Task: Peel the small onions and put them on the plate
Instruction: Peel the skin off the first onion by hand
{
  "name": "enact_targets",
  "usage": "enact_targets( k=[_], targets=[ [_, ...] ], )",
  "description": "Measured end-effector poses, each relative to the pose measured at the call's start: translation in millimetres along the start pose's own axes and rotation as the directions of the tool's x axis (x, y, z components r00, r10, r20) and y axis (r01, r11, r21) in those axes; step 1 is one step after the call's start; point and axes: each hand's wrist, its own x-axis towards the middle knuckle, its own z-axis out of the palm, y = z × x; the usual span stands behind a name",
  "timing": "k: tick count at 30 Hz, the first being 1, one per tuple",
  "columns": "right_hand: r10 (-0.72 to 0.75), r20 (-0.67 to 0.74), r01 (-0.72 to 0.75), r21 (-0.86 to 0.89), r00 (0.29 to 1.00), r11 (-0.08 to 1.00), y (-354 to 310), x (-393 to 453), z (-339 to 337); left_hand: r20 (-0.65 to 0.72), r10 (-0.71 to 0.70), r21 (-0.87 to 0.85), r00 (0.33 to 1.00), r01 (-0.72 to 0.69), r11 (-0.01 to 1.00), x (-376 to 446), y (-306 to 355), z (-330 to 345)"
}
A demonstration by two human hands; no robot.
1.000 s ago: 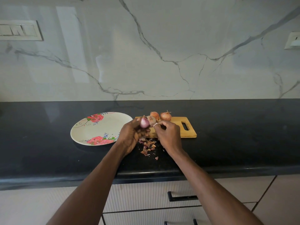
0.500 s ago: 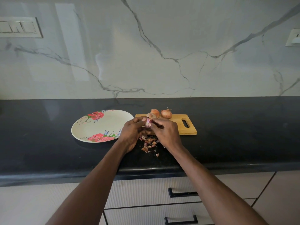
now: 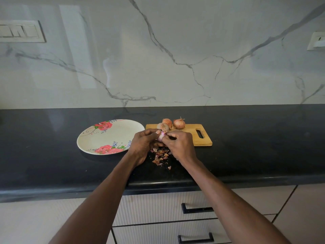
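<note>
Three onions (image 3: pixel 171 123): round, papery brown skins, on wooden board (image 3: pixel 202 138).
Hands: left hand (image 3: pixel 143 147) and right hand (image 3: pixel 181 145) fingers curl round glossy purple onion (image 3: pixel 161 137).
Plate (image 3: pixel 123 132): round, flowered, nothing on it.

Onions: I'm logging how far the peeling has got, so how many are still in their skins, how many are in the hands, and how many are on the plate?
Unpeeled onions on the cutting board: 3
Partly peeled onion held between left hand and right hand: 1
Onions on the plate: 0
Total onions: 4
</note>
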Motion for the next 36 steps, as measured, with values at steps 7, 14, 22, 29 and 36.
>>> enact_targets(
  k=[7,14,22,29,36],
  targets=[
    [-0.036,-0.028,0.034,-0.061,0.999,0.998,2.1,-0.5,1.4,0.014,-0.006,0.019,1.0,0.006,1.0,-2.0,0.7,1.0],
    [-0.08,-0.092,0.055,-0.25,0.993,0.967,3.5,-0.7,2.5,0.009,-0.004,-0.037,1.0,0.005,0.999,-3.4,3.2,3.8],
    [-0.103,-0.13,0.067,-0.254,0.986,0.965,5.2,1.0,3.6,0.051,-0.005,-0.033,0.999,0.007,0.999,-5.0,4.8,3.1],
    [-0.092,-0.122,0.061,-0.238,0.988,0.969,5.8,0.9,4.3,0.044,-0.031,-0.027,0.999,0.032,0.999,-4.1,5.8,4.6],
    [-0.063,-0.133,0.026,-0.263,0.989,0.965,1.7,0.4,3.8,0.037,-0.045,-0.016,0.998,0.046,0.999,-5.7,8.0,6.2]
  ],
)
